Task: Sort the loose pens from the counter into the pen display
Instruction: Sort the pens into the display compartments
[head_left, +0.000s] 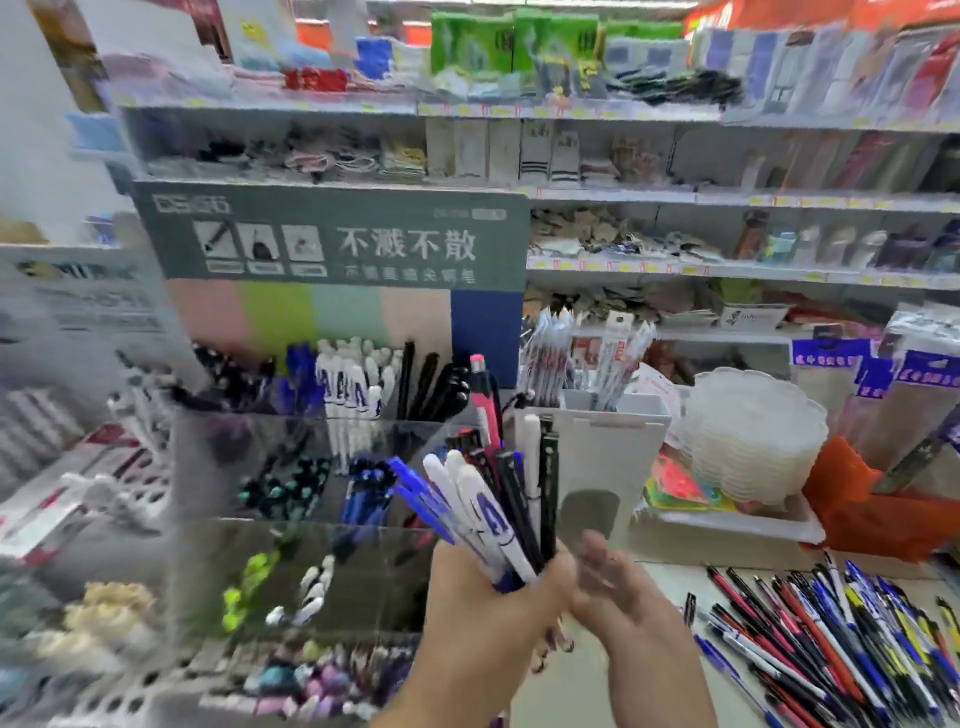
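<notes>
A shop aisle is seen, with shelves of packets and folded goods behind, all rather blurred. In front stands the pen display (311, 467), a stepped set of clear compartments under a grey sign (332, 236), filled with black, blue and white pens. To its right, along the right edge of the bench (660, 577), a pile of loose pens (831, 639) is spread, well apart from the display.

A bundle of pens (493, 499) is grasped upright in the left hand (483, 613), whose fingers are curled round the lower ends; the bundle is held just before the lower rows of the display. The right hand (618, 587) is brought close beside the bundle, but it is blurred, so it cannot be told if its grip is released or pinching a pen.

The step in hand is judged to be sorting from the held bundle. Next, one pen must be drawn out by the right hand, its kind matched to a compartment, and it must be dropped there point down, while the rest are kept firmly held.
</notes>
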